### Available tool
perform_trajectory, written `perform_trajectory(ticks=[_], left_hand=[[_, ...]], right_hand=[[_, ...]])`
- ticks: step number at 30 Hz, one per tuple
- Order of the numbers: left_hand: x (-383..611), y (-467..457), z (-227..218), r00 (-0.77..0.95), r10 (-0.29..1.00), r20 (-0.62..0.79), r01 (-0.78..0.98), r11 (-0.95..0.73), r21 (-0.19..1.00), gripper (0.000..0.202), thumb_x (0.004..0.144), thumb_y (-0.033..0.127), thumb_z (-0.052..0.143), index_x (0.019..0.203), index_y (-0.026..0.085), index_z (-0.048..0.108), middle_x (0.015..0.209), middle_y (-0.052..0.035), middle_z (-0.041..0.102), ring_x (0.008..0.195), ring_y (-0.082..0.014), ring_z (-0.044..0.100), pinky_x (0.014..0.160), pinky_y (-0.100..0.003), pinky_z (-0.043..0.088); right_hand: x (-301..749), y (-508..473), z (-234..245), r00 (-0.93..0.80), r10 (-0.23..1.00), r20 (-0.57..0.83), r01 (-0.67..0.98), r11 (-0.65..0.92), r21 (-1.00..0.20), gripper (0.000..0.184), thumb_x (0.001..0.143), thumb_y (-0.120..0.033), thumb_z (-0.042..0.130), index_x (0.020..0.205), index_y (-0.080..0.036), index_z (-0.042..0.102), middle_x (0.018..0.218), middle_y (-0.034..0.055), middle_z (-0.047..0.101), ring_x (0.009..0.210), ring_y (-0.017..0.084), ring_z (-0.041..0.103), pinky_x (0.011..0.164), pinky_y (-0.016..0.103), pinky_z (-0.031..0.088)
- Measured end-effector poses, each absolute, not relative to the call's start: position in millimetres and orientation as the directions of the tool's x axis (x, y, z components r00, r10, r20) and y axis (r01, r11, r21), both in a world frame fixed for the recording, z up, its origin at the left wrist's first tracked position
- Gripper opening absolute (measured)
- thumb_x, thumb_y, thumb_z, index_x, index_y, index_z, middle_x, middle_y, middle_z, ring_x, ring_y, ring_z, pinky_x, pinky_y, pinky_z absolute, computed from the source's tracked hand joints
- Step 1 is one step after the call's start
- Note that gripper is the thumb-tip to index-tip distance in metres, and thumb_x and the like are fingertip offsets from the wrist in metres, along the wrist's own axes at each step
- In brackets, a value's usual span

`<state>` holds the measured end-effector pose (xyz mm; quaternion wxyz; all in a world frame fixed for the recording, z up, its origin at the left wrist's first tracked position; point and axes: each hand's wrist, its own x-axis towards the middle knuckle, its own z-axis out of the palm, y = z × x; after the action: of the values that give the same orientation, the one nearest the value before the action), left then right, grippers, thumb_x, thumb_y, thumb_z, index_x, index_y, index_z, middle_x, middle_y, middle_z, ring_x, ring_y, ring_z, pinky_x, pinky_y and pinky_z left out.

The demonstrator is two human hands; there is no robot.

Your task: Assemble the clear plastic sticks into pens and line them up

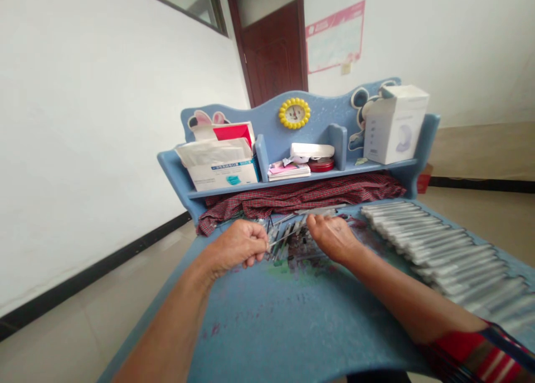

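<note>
Between my two hands a thin, straight pen refill [287, 236] stretches just above the blue desk [267, 327]. My left hand [242, 242] is closed and pinches its near end between thumb and fingers. At the other end the fingers of my right hand [330, 235] are closed round it, and its tip is hidden there. Beneath and behind the hands lies a loose heap of dark and clear thin refills [288, 250], partly covered by my right hand. To the right, many pale pen barrels [434, 249] lie side by side in a long row.
A bunched red plaid cloth [301, 194] lies along the desk's back under a blue shelf [234, 192]. On the shelf stand a mask box [225, 171], papers [288, 172], a red round tin [321, 165] and a white box [395, 126]. Ink stains mark the desktop.
</note>
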<state>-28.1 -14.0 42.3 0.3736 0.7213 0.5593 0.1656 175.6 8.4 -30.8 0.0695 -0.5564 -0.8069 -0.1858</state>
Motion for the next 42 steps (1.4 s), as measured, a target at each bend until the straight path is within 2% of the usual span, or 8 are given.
perform_trajectory(ticks=[9, 15, 21, 23, 28, 32, 34, 42], left_hand=[[-24.1, -21.7, 47.9, 0.275, 0.959, -0.066, 0.765, -0.177, 0.619, 0.008, 0.058, 0.020, 0.050, 0.051, 0.016, 0.051, 0.040, 0.0068, 0.044, 0.037, -0.0059, 0.039, 0.037, -0.016, 0.025], [-4.2, -20.6, 30.2, 0.274, 0.961, 0.036, 0.578, -0.195, 0.793, 0.015, 0.064, 0.029, 0.057, 0.066, 0.014, 0.056, 0.051, 0.0028, 0.055, 0.042, -0.0069, 0.046, 0.041, -0.017, 0.033], [4.5, -7.9, 3.6, 0.222, 0.964, 0.149, 0.438, -0.235, 0.868, 0.031, 0.073, 0.043, 0.052, 0.082, 0.014, 0.058, 0.060, 0.0009, 0.058, 0.042, -0.0076, 0.048, 0.042, -0.019, 0.036], [3.6, -2.7, -8.9, 0.234, 0.963, 0.132, 0.550, -0.243, 0.799, 0.025, 0.074, 0.037, 0.050, 0.081, 0.014, 0.059, 0.057, 0.0016, 0.056, 0.043, -0.0089, 0.048, 0.043, -0.020, 0.036], [3.0, 1.8, -33.0, 0.437, 0.890, 0.131, 0.833, -0.456, 0.315, 0.016, 0.067, 0.021, 0.057, 0.079, 0.018, 0.066, 0.067, -0.0019, 0.062, 0.063, -0.0157, 0.056, 0.058, -0.025, 0.038], [3.6, 1.4, -35.0, 0.460, 0.880, 0.122, 0.857, -0.476, 0.197, 0.015, 0.069, 0.019, 0.054, 0.075, 0.018, 0.067, 0.074, -0.0044, 0.063, 0.070, -0.0177, 0.058, 0.063, -0.027, 0.039], [3.0, 2.3, -32.7, 0.458, 0.876, 0.151, 0.840, -0.482, 0.250, 0.013, 0.069, 0.018, 0.052, 0.073, 0.017, 0.065, 0.071, -0.0035, 0.062, 0.067, -0.0165, 0.057, 0.061, -0.026, 0.039], [6.4, -4.3, -8.6, 0.256, 0.953, 0.160, 0.509, -0.274, 0.816, 0.009, 0.069, 0.021, 0.054, 0.075, 0.015, 0.055, 0.053, 0.0035, 0.056, 0.048, -0.0094, 0.054, 0.046, -0.019, 0.038]], right_hand=[[154.6, -11.8, -31.3, -0.468, 0.829, 0.306, 0.882, 0.419, 0.215, 0.019, 0.082, -0.006, 0.033, 0.091, -0.011, 0.049, 0.080, 0.0151, 0.061, 0.072, 0.023, 0.063, 0.058, 0.029, 0.045], [146.9, -25.3, -24.4, -0.569, 0.764, 0.303, 0.822, 0.537, 0.190, 0.023, 0.085, -0.011, 0.027, 0.091, -0.013, 0.049, 0.081, 0.0137, 0.062, 0.073, 0.022, 0.061, 0.059, 0.028, 0.042], [161.3, -13.9, -22.9, -0.425, 0.841, 0.335, 0.905, 0.405, 0.131, 0.023, 0.086, -0.016, 0.027, 0.094, -0.014, 0.048, 0.082, 0.0148, 0.064, 0.071, 0.021, 0.062, 0.057, 0.025, 0.038], [168.0, -8.4, -23.5, -0.369, 0.854, 0.368, 0.929, 0.352, 0.113, 0.021, 0.086, -0.017, 0.028, 0.091, -0.014, 0.048, 0.081, 0.0144, 0.064, 0.071, 0.021, 0.062, 0.056, 0.025, 0.037], [177.8, -0.9, -24.0, -0.299, 0.863, 0.407, 0.953, 0.289, 0.088, 0.021, 0.086, -0.018, 0.028, 0.088, -0.015, 0.049, 0.080, 0.0125, 0.064, 0.070, 0.022, 0.062, 0.056, 0.025, 0.035], [177.8, -1.3, -21.4, -0.304, 0.865, 0.399, 0.952, 0.295, 0.085, 0.024, 0.086, -0.019, 0.027, 0.089, -0.016, 0.050, 0.083, 0.0130, 0.063, 0.072, 0.022, 0.061, 0.058, 0.026, 0.035], [177.1, -2.1, -20.6, -0.320, 0.863, 0.391, 0.946, 0.309, 0.092, 0.025, 0.087, -0.019, 0.026, 0.090, -0.016, 0.051, 0.085, 0.0133, 0.063, 0.073, 0.022, 0.061, 0.059, 0.027, 0.036], [172.7, -3.5, -26.4, -0.419, 0.825, 0.379, 0.907, 0.398, 0.136, 0.025, 0.087, -0.017, 0.025, 0.092, -0.016, 0.050, 0.081, 0.0116, 0.060, 0.069, 0.024, 0.061, 0.053, 0.028, 0.036]])
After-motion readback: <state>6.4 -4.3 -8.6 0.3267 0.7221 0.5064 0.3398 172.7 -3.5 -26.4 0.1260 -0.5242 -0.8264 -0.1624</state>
